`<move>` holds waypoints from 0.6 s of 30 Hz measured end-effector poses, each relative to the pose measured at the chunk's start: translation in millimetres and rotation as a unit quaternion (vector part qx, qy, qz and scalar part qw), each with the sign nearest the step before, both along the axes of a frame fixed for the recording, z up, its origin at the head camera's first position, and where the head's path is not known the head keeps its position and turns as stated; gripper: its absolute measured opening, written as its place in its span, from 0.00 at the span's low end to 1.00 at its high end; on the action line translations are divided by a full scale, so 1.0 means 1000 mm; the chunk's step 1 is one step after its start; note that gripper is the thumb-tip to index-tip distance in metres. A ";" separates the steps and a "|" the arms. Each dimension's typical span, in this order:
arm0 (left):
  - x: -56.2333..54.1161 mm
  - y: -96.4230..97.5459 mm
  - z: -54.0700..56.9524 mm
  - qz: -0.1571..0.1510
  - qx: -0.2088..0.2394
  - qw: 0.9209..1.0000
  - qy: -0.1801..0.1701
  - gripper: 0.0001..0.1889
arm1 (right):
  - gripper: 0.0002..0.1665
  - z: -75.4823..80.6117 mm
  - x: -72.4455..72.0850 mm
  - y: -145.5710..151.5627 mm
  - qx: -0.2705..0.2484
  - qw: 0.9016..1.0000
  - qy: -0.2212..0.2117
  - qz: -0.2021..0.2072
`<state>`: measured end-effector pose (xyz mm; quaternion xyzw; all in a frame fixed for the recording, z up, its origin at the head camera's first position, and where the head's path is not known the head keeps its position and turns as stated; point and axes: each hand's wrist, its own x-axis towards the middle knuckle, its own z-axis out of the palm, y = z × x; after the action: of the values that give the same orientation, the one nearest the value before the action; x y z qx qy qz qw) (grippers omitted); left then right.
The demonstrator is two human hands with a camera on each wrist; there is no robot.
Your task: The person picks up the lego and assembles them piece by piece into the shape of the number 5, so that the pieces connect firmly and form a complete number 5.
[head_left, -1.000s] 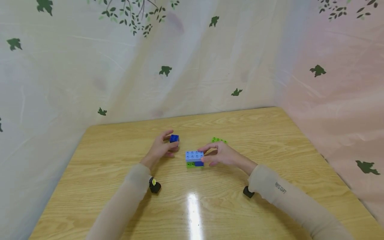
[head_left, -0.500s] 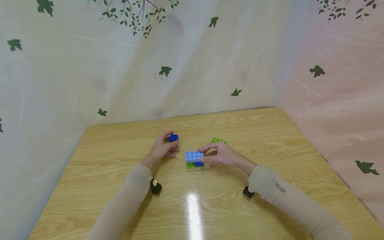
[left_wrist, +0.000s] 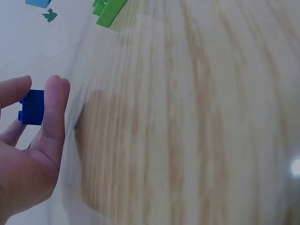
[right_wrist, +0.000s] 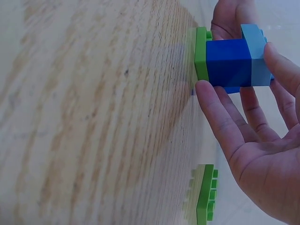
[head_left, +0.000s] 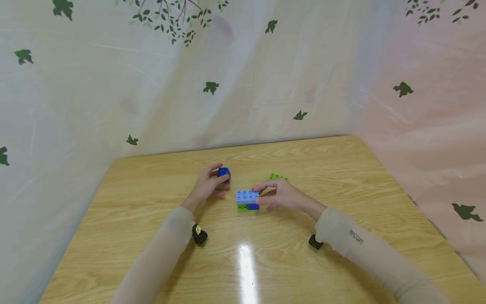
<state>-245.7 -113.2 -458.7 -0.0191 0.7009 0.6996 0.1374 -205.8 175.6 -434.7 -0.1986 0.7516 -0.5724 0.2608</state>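
Note:
Between thumb and fingers of my left hand (head_left: 206, 185) is a small dark blue toy brick (head_left: 223, 172), its studs tipped up in the head view. It hangs above the tabletop, left of a small brick stack. The stack has a light blue brick (head_left: 247, 196) on top, a dark blue brick (right_wrist: 228, 63) under its right part and a green studded plate (head_left: 242, 208) at the bottom. My right hand (head_left: 282, 195) grips the stack's right end, thumb on the light blue brick, one fingertip low beside the green plate in the right wrist view.
Behind my right hand lies a loose green plate (head_left: 279, 177), partly hidden by that hand. The wooden table (head_left: 152, 181) ends at a leaf-patterned cloth (head_left: 243, 84) at the back and sides. A black wrist camera (head_left: 200, 234) sits under the left sleeve, another under the right.
My left hand has turned the dark blue brick a little and moved it slightly to the right and up. The right hand and the stack hold still; the head view has shifted slightly.

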 end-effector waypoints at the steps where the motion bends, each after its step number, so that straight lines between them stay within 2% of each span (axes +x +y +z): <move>1: 0.001 0.001 0.000 -0.001 -0.001 1.000 0.000 0.34 | 0.27 0.000 0.000 0.000 0.001 1.000 -0.001 0.000; 13: 0.006 -0.001 0.003 -0.008 -0.001 1.000 0.004 0.35 | 0.26 -0.002 0.000 0.000 0.000 1.000 -0.008 -0.008; 18: 0.011 -0.005 0.012 -0.026 -0.009 0.999 0.023 0.34 | 0.27 -0.001 -0.001 -0.001 -0.002 1.000 -0.011 -0.009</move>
<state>-234.8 -118.6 -446.4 0.0140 0.7107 0.6894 0.1390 -206.8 174.8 -436.2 -0.1865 0.7491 -0.5785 0.2635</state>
